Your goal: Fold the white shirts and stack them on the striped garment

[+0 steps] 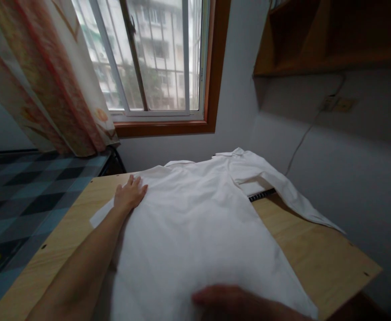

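Head cam, L hand (130,193) on wht shirt (188,223)

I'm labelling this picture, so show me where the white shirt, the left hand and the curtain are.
White shirt (191,218): head view, on the middle of its body.
Left hand (130,194): head view, on the back of the hand.
Curtain (48,76): head view, on its hanging folds.

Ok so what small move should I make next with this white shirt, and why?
I'd probably smooth the upper part of the white shirt with your right hand, since soft creases show there. Your left hand rests at its left edge, towards the far end, and could steady the cloth.
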`<state>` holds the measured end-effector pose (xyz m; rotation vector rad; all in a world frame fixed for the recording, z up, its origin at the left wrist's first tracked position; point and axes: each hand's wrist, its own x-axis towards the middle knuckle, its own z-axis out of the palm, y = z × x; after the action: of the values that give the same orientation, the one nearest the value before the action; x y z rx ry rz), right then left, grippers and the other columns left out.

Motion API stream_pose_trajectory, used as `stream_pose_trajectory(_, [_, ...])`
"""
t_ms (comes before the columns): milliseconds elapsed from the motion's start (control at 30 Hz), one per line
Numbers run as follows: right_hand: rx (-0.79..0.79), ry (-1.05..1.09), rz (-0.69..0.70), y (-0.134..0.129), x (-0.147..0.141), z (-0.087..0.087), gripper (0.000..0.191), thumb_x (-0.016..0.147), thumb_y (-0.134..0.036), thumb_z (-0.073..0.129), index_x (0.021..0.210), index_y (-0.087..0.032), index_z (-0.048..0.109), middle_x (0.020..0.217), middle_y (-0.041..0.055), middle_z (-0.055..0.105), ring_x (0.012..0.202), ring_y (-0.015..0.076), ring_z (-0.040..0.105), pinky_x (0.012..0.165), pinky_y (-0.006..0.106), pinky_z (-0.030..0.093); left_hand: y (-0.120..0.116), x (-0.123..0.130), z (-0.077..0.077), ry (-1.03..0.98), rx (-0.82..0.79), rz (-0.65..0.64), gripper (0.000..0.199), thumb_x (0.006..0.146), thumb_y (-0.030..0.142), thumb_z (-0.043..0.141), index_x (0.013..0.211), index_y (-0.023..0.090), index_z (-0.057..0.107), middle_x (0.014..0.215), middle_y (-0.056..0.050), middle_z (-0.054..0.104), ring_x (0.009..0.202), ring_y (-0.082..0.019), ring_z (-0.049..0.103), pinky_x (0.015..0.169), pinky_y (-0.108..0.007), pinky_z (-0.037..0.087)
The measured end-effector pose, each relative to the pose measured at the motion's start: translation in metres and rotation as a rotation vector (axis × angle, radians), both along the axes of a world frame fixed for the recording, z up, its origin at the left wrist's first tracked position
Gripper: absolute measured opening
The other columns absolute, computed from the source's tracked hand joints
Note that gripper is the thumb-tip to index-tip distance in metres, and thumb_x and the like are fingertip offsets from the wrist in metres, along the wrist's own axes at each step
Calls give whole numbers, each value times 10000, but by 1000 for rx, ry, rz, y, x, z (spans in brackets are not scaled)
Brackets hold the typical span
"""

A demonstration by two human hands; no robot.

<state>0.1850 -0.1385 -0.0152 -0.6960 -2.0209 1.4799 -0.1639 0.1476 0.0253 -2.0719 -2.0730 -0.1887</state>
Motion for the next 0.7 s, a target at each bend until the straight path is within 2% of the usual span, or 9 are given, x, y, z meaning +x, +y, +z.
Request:
stream_pose_trajectory(100, [-276,431,-617,41,45,28,700,813,-705,525,1349,-256,504,1383,133,534,1246,300,534,1076,515,382,-20,16,8,62,133,-19,572,958,502,254,1222,117,585,1278,-216,580,1152,-355,553,985,-473,353])
stream_pose_trajectory(167, [-440,704,-954,74,83,48,678,858,-706,420,1289,-190,506,1360,163,514,1240,246,533,1057,430,430,-35,30,11,80,142,-91,548,961,501,274,1094,111,636,1112,-201,654,1093,-349,578,968,-468,359])
stream_pose_trajectory(233, [-517,928,-1189,105,126,61,607,873,-649,444,1242,-169,493,1295,160,520,1171,193,567,976,323,501,-52,43,10,64,130,-198,502,958,494,316,1078,132,642,1116,-174,663,1096,-322,579,981,-454,361])
stream_pose_trajectory(300, [-526,1090,-1419,132,168,66,530,899,-630,393,1191,-197,484,1176,112,552,1027,149,608,832,263,563,-66,49,3,20,117,-303,464,952,484,358,1153,160,622,1225,-150,632,1166,-296,549,1017,-445,353])
stream_pose_trajectory(367, [-577,1116,-1611,155,205,63,413,924,-575,388,1095,-214,490,1051,61,555,841,111,613,651,194,567,-76,49,-5,-37,82,-391,457,951,470,376,1240,184,586,1330,-130,580,1249,-277,500,1054,-445,343])
stream_pose_trajectory(433, [-631,963,-1715,175,233,58,314,969,-476,316,987,-219,494,927,29,542,661,94,567,487,163,512,-82,45,-13,-104,44,-436,464,960,452,360,1269,184,577,1363,-125,559,1276,-263,484,1070,-434,354])
stream_pose_trajectory(500, [-624,862,-1728,191,249,52,222,970,-316,303,912,-222,495,843,2,531,559,84,523,415,147,455,-84,39,-18,-153,40,-442,473,968,443,337,1242,162,601,1334,-135,578,1251,-257,509,1069,-410,374])
stream_pose_trajectory(600, [-544,761,-1697,209,258,44,167,877,-158,370,846,-223,520,761,-24,540,505,91,518,420,176,462,-83,35,-19,-173,70,-445,473,968,445,334,1167,149,645,1278,-144,609,1199,-262,548,1051,-398,402])
stream_pose_trajectory(700, [-395,643,-1651,218,257,40,153,808,-153,431,829,-230,562,724,-28,572,506,123,556,464,269,519,-83,35,-18,-192,83,-447,468,966,445,337,1130,152,663,1258,-144,621,1178,-262,562,1039,-403,414])
